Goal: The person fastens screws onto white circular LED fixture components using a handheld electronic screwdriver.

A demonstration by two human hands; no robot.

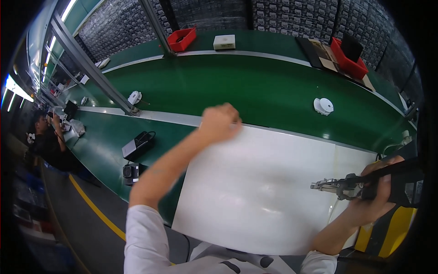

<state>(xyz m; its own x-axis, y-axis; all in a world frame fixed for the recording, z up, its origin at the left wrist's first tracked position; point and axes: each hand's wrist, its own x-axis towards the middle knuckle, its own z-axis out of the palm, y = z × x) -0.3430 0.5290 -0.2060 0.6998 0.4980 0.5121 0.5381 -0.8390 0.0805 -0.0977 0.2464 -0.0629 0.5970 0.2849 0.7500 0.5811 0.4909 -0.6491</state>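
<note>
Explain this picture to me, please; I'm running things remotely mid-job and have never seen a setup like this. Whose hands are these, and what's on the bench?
There is no robot here: these are a person's bare hands. The single picture comes from the left of two wide fisheye cameras worn on the head, looking down, so straight edges bend.

The right hand grips a dark tool with a metal front end. The left hand is curled near the far edge of a white work surface; whether it holds anything, I can't tell.

On the bench to the left sit a grey-and-black device and a smaller black box. Beyond, a green strip carries a round white part.
</note>
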